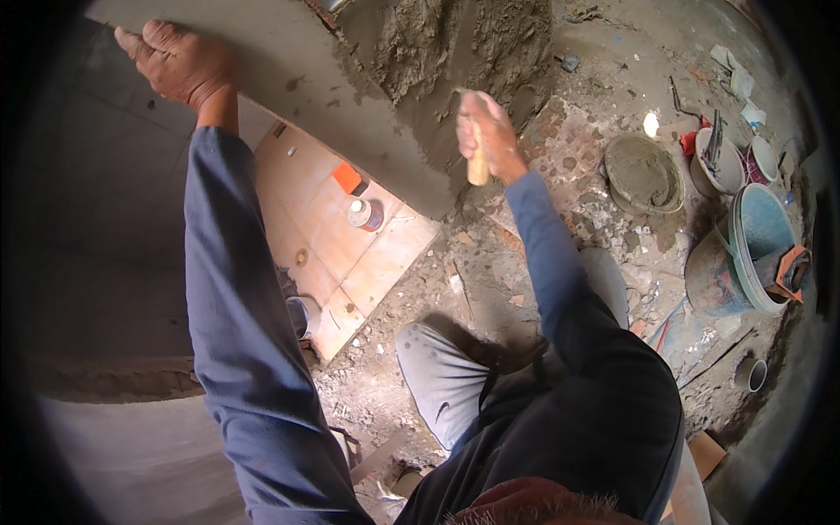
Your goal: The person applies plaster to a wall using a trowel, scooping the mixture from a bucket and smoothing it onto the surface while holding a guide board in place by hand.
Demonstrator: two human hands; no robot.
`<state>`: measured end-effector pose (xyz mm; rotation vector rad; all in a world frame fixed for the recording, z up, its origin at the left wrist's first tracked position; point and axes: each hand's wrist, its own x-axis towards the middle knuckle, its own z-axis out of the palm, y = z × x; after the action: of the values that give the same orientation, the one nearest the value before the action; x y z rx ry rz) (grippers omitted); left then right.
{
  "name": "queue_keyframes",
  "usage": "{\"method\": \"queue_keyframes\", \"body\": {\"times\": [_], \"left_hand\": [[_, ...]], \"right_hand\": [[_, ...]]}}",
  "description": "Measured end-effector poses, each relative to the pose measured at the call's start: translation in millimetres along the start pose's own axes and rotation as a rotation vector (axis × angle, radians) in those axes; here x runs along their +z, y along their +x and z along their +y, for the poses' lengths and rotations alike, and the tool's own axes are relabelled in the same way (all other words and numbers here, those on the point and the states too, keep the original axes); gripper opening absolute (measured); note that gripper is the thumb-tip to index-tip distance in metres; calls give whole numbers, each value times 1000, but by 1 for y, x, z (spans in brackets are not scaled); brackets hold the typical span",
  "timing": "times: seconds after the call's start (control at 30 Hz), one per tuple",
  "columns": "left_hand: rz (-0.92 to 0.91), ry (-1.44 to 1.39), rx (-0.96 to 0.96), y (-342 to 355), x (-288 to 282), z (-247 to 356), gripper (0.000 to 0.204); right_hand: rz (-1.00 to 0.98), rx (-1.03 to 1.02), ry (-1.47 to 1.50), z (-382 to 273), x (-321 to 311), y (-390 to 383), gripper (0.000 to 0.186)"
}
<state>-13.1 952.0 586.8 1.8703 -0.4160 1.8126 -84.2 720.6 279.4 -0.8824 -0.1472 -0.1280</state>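
My left hand (179,66) reaches to the upper left, its fingers bent over the edge of a grey cement-covered slab (324,105). In my right hand (490,131) is a trowel by its pale wooden handle (478,166). The hand is slightly blurred, and the trowel's blade cannot be made out. Rough wet mortar (464,44) spreads just beyond that hand, against the slab's right end. Below the slab lies a tiled surface (315,210) with a small white-capped bottle (365,214) and an orange-and-black object (350,178) on it.
To the right stand a round basin of mortar (645,173), a tub with tools (717,162) and a large bucket (739,254) holding an orange-edged item. A short pipe piece (751,374) lies farther down. Rubble litters the floor around my knees. A dark recess is at left.
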Motion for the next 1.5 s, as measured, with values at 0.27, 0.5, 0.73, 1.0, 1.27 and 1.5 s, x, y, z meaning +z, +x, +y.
{"method": "queue_keyframes", "body": {"times": [0.27,0.5,0.73,1.0,1.27,1.5], "left_hand": [[-25,-56,127,3,5,-15,40],[-27,-92,7,1,0,0,41],[-50,-32,-59,-5,-3,17,40],[-39,-17,-42,-3,-1,16,41],[13,202,221,12,5,-16,34],[0,60,-144,-2,1,2,41]], "right_hand": [[14,15,-378,106,57,-20,25],[-80,298,-90,138,72,-94,25],[224,295,858,73,157,-28,39],[-10,10,456,-41,184,21,32],[-80,-24,-202,-12,120,-11,33],[209,-71,-247,-35,61,59,43]]}}
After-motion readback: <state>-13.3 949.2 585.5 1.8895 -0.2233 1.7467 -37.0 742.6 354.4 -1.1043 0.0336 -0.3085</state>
